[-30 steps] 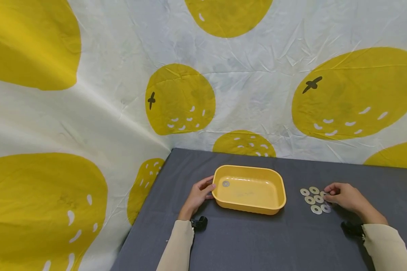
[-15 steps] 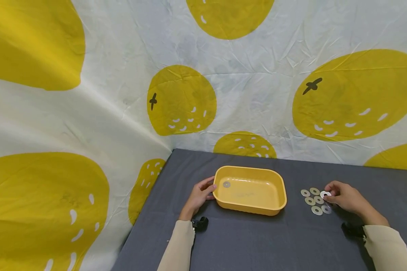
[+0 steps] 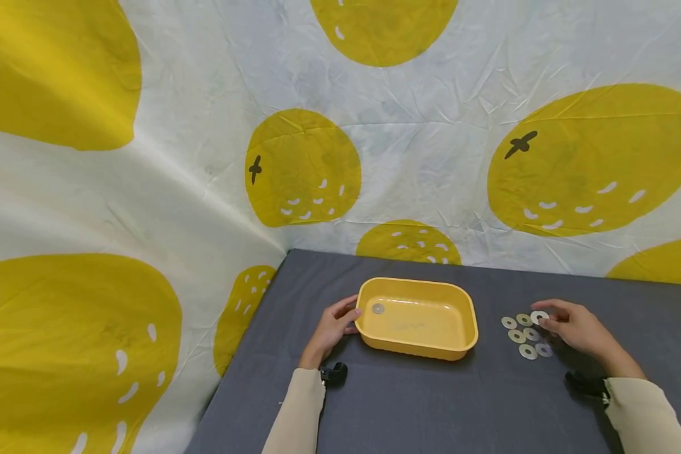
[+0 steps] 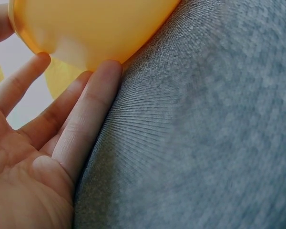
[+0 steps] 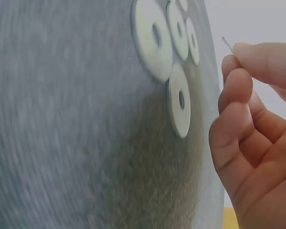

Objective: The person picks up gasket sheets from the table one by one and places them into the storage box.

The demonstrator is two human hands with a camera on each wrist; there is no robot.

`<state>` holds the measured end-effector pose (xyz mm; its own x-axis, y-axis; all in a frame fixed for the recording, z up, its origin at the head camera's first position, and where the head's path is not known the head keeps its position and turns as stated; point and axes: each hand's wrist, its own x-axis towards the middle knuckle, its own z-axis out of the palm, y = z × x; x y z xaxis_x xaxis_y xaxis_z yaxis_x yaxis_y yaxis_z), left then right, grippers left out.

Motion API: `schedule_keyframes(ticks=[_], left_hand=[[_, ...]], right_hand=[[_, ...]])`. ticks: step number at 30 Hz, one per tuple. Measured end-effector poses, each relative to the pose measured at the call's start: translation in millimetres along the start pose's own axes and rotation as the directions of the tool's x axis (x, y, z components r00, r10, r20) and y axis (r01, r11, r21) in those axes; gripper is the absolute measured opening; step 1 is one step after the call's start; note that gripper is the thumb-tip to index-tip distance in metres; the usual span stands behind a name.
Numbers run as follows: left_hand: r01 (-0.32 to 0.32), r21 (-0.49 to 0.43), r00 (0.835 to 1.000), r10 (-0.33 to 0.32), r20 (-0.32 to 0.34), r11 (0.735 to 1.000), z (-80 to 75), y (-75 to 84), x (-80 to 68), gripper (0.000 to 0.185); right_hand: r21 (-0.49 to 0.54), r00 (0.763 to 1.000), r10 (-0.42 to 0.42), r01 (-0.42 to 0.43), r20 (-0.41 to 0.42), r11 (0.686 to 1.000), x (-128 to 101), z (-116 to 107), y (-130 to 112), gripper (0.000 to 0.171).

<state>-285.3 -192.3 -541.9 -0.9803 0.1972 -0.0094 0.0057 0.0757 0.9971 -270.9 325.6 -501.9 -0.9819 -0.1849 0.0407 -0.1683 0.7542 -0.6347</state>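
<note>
A yellow plastic tray (image 3: 465, 331) sits on the grey cloth, with one metal washer (image 3: 378, 308) lying in its left end. My left hand (image 3: 335, 325) holds the tray's left end (image 4: 86, 33), thumb on the rim and fingers against its outer wall. Right of the tray lie several flat metal washers (image 3: 521, 336) (image 5: 155, 36). My right hand (image 3: 573, 326) pinches one washer (image 3: 539, 316) between thumb and fingertips, lifted just above the pile; only its thin edge (image 5: 226, 44) shows in the right wrist view.
The grey table (image 3: 431, 410) ends at a front-left edge. A white cloth backdrop with yellow fruit prints (image 3: 301, 167) hangs behind and to the left. Black wrist straps (image 3: 333, 374) sit on both sleeves.
My right hand has picked one washer out of the pile and raised it slightly up and to the left. The left hand and tray have stayed put.
</note>
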Motion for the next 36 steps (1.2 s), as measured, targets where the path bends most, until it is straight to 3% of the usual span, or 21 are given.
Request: schedule_keyframes(ticks=[6, 11, 19, 31, 36], left_hand=[[-0.001, 0.003, 1.000, 0.001, -0.004, 1.000, -0.7, -0.2, 0.1, 0.049], [0.004, 0.006, 1.000, -0.003, -0.009, 1.000, -1.4, -0.9, 0.4, 0.049], [0.010, -0.004, 1.000, -0.010, -0.004, 1.000, -1.6, -1.5, 0.7, 0.048], [0.010, -0.003, 1.000, -0.010, -0.007, 1.000, 0.0, -1.4, 0.2, 0.049], [0.005, 0.002, 1.000, -0.005, 0.003, 1.000, -0.1, -1.3, 0.8, 0.050]], right_hand=[[0.135, 1.000, 0.020, -0.019, -0.003, 0.991, 1.2, 3.7, -7.6, 0.039], [0.254, 0.998, 0.050, -0.056, 0.031, 0.965, 3.9, 5.3, -12.4, 0.048], [0.368, 0.997, 0.017, -0.042, 0.070, 0.929, 9.6, 12.3, -18.7, 0.049], [0.586, 0.995, -0.004, -0.053, 0.096, 0.809, 14.1, 18.3, -30.5, 0.043], [0.616, 0.992, -0.025, -0.054, 0.120, 0.786, 16.9, 19.9, -34.4, 0.048]])
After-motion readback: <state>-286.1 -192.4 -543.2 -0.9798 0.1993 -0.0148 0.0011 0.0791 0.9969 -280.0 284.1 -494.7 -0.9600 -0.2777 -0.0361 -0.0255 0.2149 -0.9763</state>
